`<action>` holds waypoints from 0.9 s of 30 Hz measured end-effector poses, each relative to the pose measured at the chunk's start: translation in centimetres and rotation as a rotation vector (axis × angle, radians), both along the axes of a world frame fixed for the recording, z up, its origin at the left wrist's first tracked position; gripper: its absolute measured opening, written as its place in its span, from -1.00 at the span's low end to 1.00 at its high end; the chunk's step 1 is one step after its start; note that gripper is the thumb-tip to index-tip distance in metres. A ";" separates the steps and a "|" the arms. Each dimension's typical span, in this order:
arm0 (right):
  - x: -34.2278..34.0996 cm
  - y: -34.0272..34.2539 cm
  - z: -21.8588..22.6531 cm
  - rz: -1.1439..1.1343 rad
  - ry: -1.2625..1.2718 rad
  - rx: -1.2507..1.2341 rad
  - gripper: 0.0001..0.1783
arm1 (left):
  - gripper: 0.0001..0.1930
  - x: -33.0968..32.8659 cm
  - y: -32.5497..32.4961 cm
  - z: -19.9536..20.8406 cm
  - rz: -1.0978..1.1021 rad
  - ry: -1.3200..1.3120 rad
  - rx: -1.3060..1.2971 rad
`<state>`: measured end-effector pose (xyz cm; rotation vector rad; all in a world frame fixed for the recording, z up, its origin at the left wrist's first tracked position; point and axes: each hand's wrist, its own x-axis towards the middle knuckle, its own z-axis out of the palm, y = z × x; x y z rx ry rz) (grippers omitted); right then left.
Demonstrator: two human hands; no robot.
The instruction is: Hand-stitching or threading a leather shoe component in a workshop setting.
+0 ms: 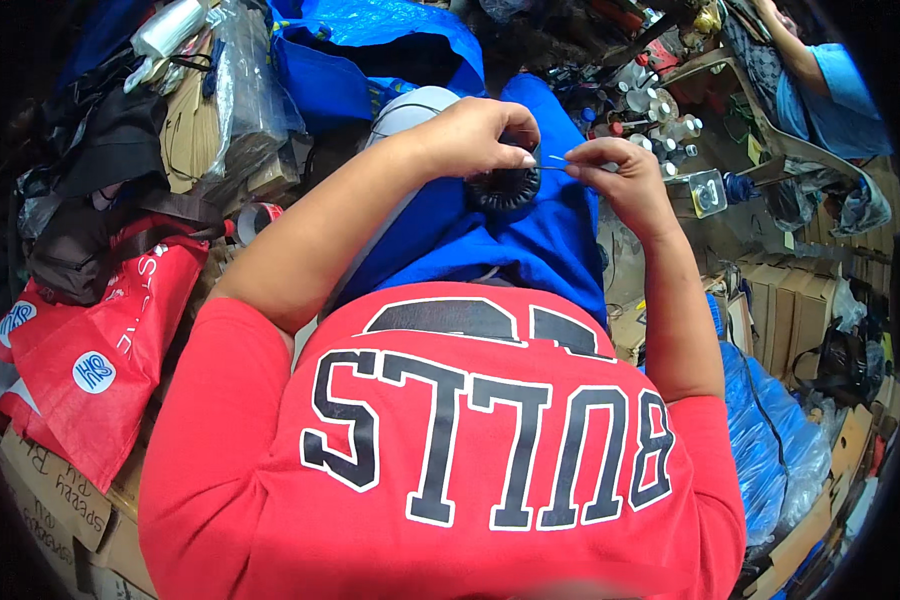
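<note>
My left hand [480,138] is closed in a pinch, thumb and fingers together on one end of a thin, dark, wire-like strand [551,167]. The strand's other end runs to my right hand [620,180], whose thumb and fingertips are also pinched together. A short pale tip shows beside the right fingertips; whether it belongs to the same strand I cannot tell. Just below my left hand, over my blue trousers [450,235], lies a black ribbed ring [503,188], like a small coil. My left fingers partly hide its upper side.
A blue bag [320,75] lies beyond my lap. At left are a red bag [120,340], a black bag [75,250] and plastic-wrapped cardboard [235,110]. Several bottles [670,120] stand at far right, near another person's arm [800,55]. Cardboard boxes [790,310] and blue plastic [760,430] are at right.
</note>
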<state>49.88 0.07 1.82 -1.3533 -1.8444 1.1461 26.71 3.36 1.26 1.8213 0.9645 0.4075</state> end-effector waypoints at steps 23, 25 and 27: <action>-0.9 -1.0 -3.0 0.017 0.015 0.160 -0.86 | -0.77 0.6 2.2 -2.6 -0.060 -0.225 -0.597; -1.5 -2.3 -3.2 -0.071 0.002 0.216 -0.84 | -0.75 0.6 2.2 -2.6 -0.077 -0.212 -0.584; -1.9 -3.2 -2.8 -0.079 -0.043 0.266 -0.83 | -0.72 0.5 2.0 -2.4 -0.096 -0.198 -0.572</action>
